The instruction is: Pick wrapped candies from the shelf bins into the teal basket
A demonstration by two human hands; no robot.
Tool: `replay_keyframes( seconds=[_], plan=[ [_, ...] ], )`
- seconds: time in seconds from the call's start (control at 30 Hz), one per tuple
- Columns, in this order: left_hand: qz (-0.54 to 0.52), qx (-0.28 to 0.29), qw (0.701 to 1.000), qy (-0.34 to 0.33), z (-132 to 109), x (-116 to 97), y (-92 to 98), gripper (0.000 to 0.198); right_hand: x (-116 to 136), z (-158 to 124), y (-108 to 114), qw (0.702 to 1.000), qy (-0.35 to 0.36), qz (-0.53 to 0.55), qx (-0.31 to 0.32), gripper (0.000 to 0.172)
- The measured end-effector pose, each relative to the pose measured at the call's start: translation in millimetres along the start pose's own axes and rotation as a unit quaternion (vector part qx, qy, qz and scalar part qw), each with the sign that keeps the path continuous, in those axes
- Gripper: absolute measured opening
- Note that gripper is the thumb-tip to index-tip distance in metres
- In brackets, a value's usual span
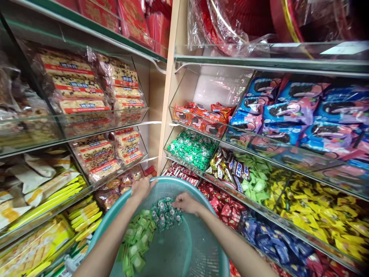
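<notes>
A teal plastic basket (215, 240) with mesh sides stands in front of me. My left hand (142, 190) is closed over its far left rim. Inside the basket, my right hand (186, 202) has its fingers drawn together at the right edge of a pile of dark green wrapped candies (165, 215). Whatever is between those fingertips is hidden. Light green wrapped candies (138, 238) lie in a heap at the basket's left side, touching the dark green ones.
Shelf bins surround the basket closely. Bright green candies (191, 150), red-wrapped candies (221, 206) and yellow ones (323, 211) fill bins on the right. Blue snack packs (291, 109) sit above them. Packed pastries (82, 104) are on the left shelves. Clear bin fronts jut out.
</notes>
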State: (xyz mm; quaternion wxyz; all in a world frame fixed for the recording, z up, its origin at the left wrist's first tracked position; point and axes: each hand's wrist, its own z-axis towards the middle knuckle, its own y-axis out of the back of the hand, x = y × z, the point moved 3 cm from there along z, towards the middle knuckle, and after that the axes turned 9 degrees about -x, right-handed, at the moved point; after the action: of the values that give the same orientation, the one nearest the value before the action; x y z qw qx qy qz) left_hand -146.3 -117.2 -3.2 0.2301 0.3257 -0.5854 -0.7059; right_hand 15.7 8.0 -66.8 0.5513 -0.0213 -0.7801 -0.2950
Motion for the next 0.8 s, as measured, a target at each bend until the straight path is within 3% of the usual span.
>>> replay_keyframes(
  seconds=[0.13,0.37,0.8],
  plan=[
    [0.009,-0.001,1.000,-0.010,0,-3,0.7,0.054,-14,3,-4,1.000,0.015,-0.026,0.001,0.036],
    [0.011,0.002,1.000,-0.014,1,-4,0.3,0.052,-24,9,2,0.993,0.021,-0.103,-0.055,0.029],
    [0.010,0.005,1.000,-0.018,2,-10,2.5,0.051,-8,-4,7,0.969,-0.026,-0.221,-0.112,0.026]
  ],
)
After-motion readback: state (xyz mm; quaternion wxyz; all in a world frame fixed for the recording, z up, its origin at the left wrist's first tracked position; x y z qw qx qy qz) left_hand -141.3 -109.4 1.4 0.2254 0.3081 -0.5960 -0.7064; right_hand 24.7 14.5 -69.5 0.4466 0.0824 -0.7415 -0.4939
